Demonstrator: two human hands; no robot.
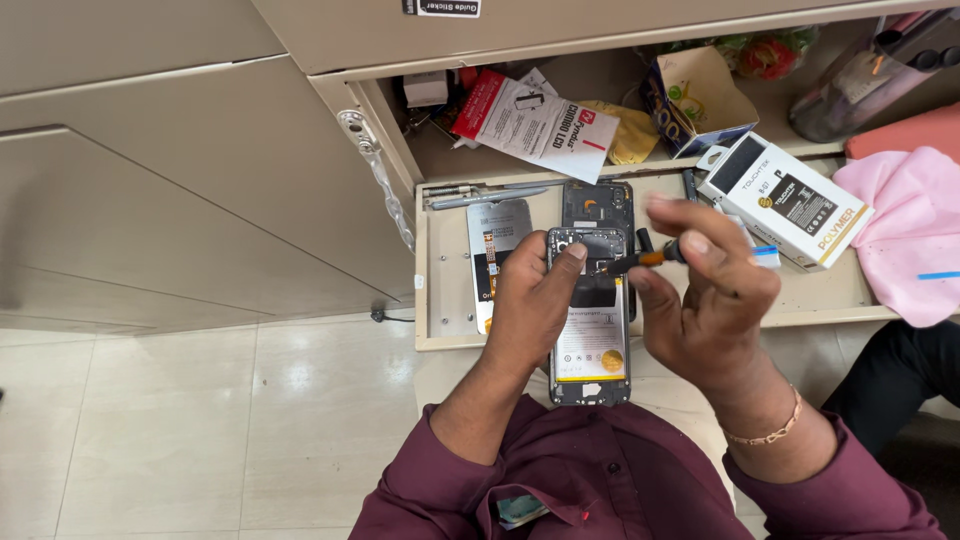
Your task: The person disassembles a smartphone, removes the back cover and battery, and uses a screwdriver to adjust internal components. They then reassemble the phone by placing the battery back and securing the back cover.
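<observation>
Two hands meet over an opened phone (pixel 590 330) with its back off, held above the pulled-out drawer (pixel 445 300). Left hand (pixel 530 305) grips the phone's left edge, thumb pressed near its top. Right hand (pixel 705 290) pinches a small orange-and-black screwdriver (pixel 645 259) in curled fingers (pixel 690 243), tip pointing at the phone's upper part. Inside the drawer lie a grey back cover (pixel 497 235), another dark phone frame (pixel 598 205) and a white box (pixel 790 200). Pink cloth (pixel 905 235) sits to the right.
</observation>
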